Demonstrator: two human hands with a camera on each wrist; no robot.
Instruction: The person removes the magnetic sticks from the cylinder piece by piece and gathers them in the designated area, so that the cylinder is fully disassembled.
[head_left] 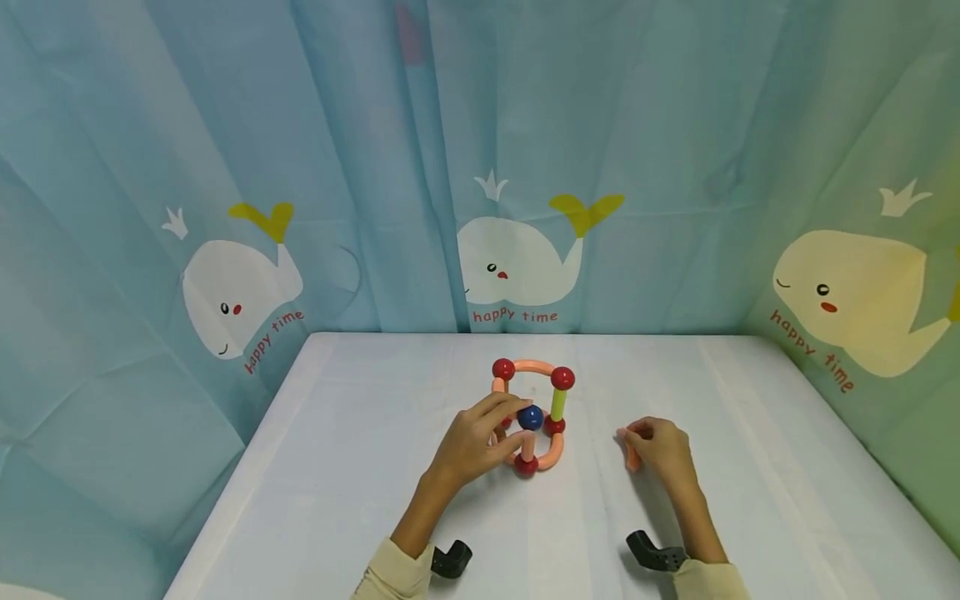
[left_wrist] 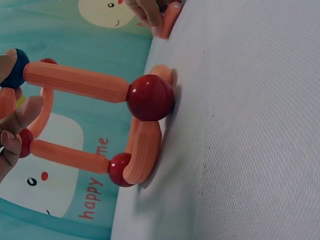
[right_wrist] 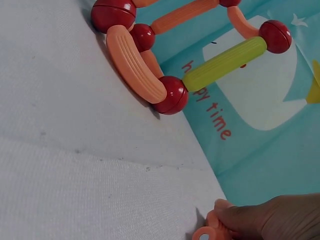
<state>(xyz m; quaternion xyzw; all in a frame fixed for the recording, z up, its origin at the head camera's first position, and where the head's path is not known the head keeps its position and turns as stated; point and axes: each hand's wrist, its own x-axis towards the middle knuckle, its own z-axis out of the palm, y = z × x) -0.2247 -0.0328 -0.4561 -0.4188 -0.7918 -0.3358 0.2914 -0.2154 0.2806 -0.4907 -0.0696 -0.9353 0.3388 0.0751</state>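
Note:
A building frame of magnetic sticks and balls stands on the white table, with red balls (head_left: 563, 378) at its corners, orange sticks (left_wrist: 75, 81) and one yellow-green stick (right_wrist: 225, 65). A blue ball (head_left: 530, 417) tops the upright orange stick at the near corner. My left hand (head_left: 472, 442) reaches in from the left and holds this blue ball between finger and thumb. To the right of the frame, just over the table, my right hand (head_left: 663, 450) pinches a loose orange stick (head_left: 632, 457); its round magnet end shows in the right wrist view. The fingers cover part of the stick.
The white table (head_left: 322, 467) runs back to a blue-green curtain (head_left: 675, 108) printed with whales, which also closes off both sides. Black wrist cameras (head_left: 656, 552) sit at both wrists, below the light sleeves' edge.

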